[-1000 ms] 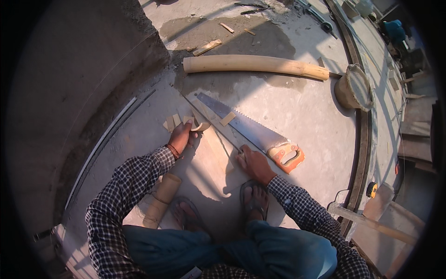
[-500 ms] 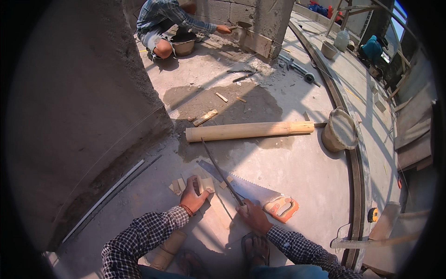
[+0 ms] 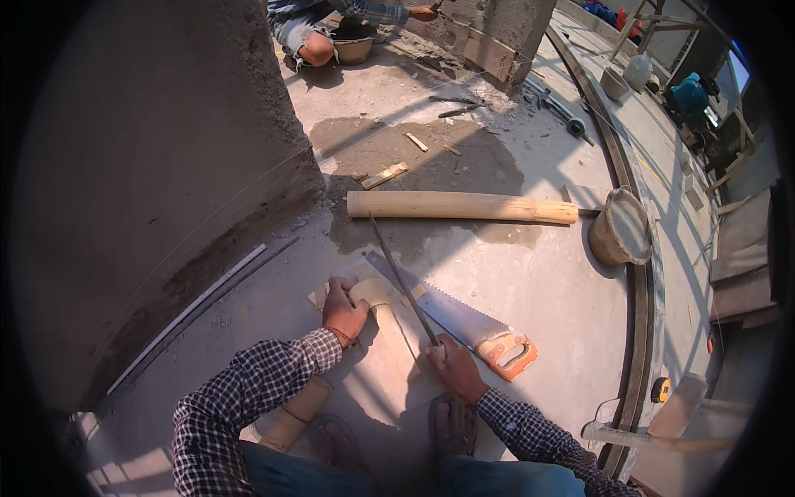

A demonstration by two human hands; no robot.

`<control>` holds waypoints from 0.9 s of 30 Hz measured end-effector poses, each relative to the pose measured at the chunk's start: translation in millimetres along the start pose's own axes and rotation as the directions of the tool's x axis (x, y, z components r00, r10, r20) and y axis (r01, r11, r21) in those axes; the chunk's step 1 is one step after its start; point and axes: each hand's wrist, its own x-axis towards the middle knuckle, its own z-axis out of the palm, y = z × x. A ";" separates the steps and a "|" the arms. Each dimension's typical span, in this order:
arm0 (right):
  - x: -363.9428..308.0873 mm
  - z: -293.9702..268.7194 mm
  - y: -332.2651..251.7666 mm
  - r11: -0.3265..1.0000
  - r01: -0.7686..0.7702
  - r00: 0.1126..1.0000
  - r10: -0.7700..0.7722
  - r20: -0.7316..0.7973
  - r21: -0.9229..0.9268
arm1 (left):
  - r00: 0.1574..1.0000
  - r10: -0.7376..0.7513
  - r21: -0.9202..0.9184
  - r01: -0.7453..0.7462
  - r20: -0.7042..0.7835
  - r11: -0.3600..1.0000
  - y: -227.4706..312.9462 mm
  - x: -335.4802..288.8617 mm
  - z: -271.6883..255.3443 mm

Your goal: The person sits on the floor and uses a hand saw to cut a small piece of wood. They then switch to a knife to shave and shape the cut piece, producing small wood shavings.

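Holding bamboo bit (image 3: 370,291) w/ L hand (image 3: 343,313), tool (image 3: 401,277) w/ R hand (image 3: 454,369). Tool could slip on curved side, nick L hand.

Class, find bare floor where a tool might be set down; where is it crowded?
Bare floor stretches between the saw, the bamboo pole and the bucket. Crowded: around the left hand, with wood piece, long blade and saw tip close together.

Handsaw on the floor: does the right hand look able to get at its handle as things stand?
Probably yes: the orange handle lies just beside the right hand, with nothing visible between them. That hand grips a long thin tool, though, so it would likely need freeing first.
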 end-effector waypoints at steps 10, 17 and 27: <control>-4.5 -5.5 -27.7 0.997 0.074 0.995 -0.072 -0.067 0.023 | 0.990 0.120 -0.129 -0.110 0.074 0.986 13.6 -27.0 16.2; -5.8 0.4 -33.1 0.996 0.090 0.995 -0.091 -0.049 -0.022 | 0.989 0.058 -0.213 -0.028 0.135 0.977 2.4 -26.1 21.1; 1.2 3.1 -29.5 0.986 0.140 0.989 -0.143 -0.027 -0.093 | 0.958 -0.083 -0.263 0.158 0.276 0.952 -6.4 -17.7 16.4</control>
